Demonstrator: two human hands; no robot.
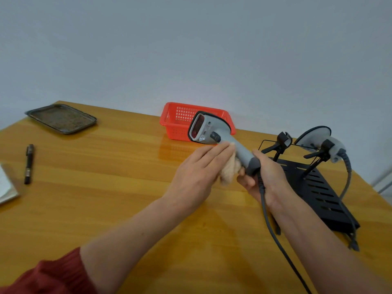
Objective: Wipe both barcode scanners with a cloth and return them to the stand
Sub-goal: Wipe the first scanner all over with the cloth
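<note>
A grey barcode scanner (pixel 209 129) with a dark red window is held above the table, head pointing left and away. My right hand (pixel 267 179) grips the lower end of its handle, where a dark cable (pixel 275 236) leaves. My left hand (pixel 197 172) presses a beige cloth (pixel 293 168) against the handle with straight fingers. A second grey scanner (pixel 318 141) sits in the right cradle of the black stand (pixel 318 192). The stand's left cradle (pixel 283 140) holds nothing.
A red plastic basket (pixel 180 122) stands behind the held scanner by the wall. A metal tray (pixel 61 118) lies at the far left corner, a black pen (pixel 28 164) at the left, and a white sheet (pixel 5 187) at the left edge.
</note>
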